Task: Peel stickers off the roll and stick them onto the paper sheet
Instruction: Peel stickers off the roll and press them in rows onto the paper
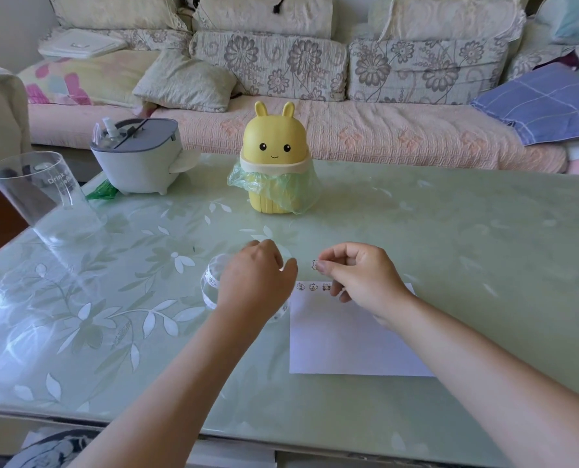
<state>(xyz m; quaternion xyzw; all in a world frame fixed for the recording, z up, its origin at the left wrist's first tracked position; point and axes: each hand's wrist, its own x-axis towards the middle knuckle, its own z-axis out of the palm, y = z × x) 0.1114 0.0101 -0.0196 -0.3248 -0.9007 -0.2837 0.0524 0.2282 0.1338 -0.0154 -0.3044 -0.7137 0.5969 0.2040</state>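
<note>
**Loose sticker in hand, three on the sheet**

The sticker roll lay just left of the paper sheet. My left hand sat on it, fingers curled over it. A row of stickers, three counted, ran along the sheet's far edge. My right hand pinched a loose sticker between thumb and forefinger, just beyond that edge.

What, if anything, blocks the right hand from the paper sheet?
Likely nothing, so yes: right hand, pinching a sticker, hovers by the paper sheet; left hand sits aside on the sticker roll.
</note>
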